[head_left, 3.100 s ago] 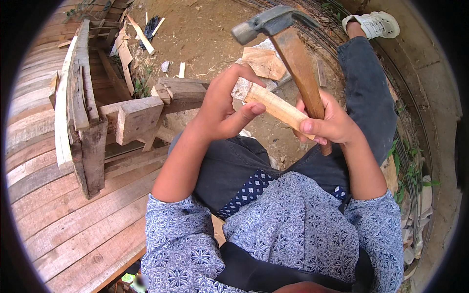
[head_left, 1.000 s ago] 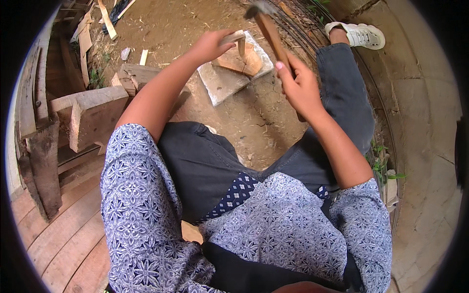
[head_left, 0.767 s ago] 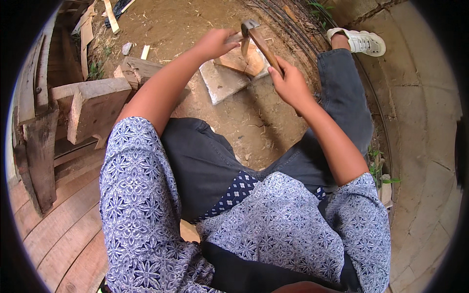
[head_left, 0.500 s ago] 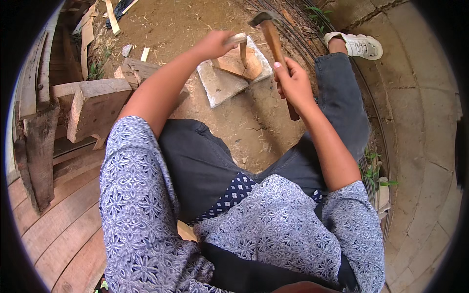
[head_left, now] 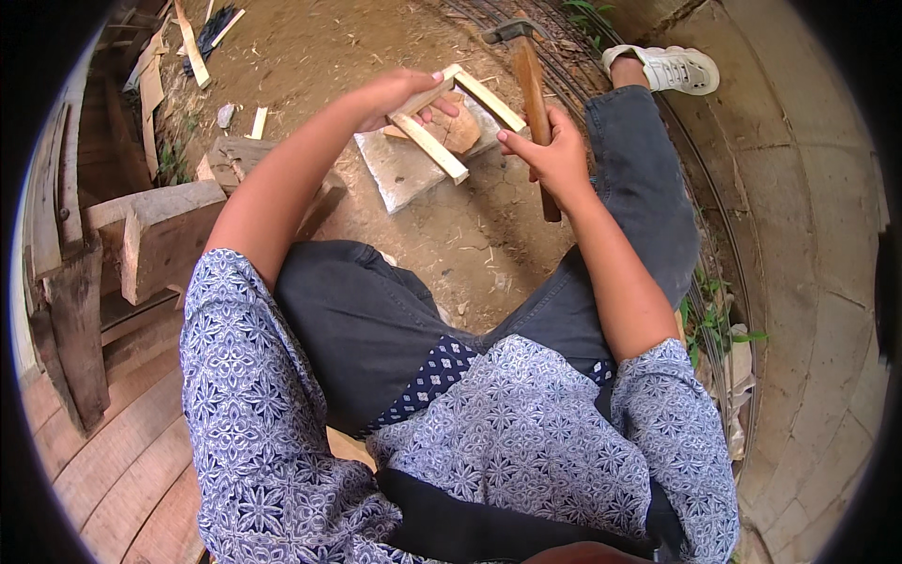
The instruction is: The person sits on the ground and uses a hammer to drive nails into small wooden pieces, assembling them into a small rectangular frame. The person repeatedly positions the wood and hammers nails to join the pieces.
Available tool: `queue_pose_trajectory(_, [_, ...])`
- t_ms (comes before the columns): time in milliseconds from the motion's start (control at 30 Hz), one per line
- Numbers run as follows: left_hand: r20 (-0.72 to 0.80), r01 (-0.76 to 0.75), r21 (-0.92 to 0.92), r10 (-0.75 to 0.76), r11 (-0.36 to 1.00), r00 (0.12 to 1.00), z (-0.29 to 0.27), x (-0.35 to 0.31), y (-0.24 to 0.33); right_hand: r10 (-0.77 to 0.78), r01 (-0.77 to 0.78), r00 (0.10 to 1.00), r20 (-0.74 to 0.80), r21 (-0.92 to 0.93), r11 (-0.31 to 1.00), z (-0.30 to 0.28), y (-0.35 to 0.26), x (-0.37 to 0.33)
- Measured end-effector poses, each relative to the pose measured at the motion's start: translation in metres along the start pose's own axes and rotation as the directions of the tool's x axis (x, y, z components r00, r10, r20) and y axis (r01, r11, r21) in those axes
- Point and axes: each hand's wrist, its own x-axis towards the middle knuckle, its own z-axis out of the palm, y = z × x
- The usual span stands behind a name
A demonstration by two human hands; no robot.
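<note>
My left hand (head_left: 399, 94) grips a small frame of pale wooden strips (head_left: 442, 127), lifted a little above a flat grey stone slab (head_left: 399, 174) on the dirt. A round piece of wood (head_left: 460, 132) lies on the slab behind the strips. My right hand (head_left: 554, 160) holds a hammer (head_left: 531, 89) by its wooden handle, its metal head raised at the top of the view, just right of the strips.
Thick timber blocks (head_left: 160, 235) and worn planks (head_left: 66, 320) stand at the left beside a curved plank floor (head_left: 103, 461). Wood scraps (head_left: 193, 38) litter the dirt at the top left. My white shoe (head_left: 672, 66) rests near a curved concrete edge (head_left: 808, 235) at the right.
The wooden strip piece has been lifted and turned in my left hand, showing more of the joined strips. The hammer stays raised, with its head shifted slightly up and right.
</note>
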Motion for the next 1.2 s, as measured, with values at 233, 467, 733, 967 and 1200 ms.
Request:
queue_pose_trajectory(233, [-0.157,0.155,0.252,-0.118,0.955,0.98,-0.007,0.013,-0.042,-0.091,0.057,0.984,-0.156,-0.212,0.976,0.018,0.008,0.021])
queue_pose_trajectory(467, [-0.145,-0.211,0.336,0.272,0.918,0.951,-0.022,0.007,-0.043,-0.164,0.104,0.982,-0.092,-0.461,0.881,0.019,0.018,0.085])
queue_pose_trajectory(733, [-0.189,-0.082,0.195,0.12,0.977,0.975,-0.03,0.0,-0.036,-0.059,0.084,0.995,0.078,-0.368,0.926,0.022,0.002,0.117])
queue_pose_trajectory(967, [-0.109,-0.101,0.054,0.106,0.993,0.988,-0.042,-0.004,-0.044,0.006,0.014,0.985,0.174,-0.114,0.993,0.02,0.005,0.111])
queue_pose_trajectory(1200, [-0.093,-0.107,0.07,0.114,0.992,0.989,-0.032,-0.006,-0.028,-0.013,0.009,0.996,0.093,0.044,0.999,0.014,0.013,0.11])
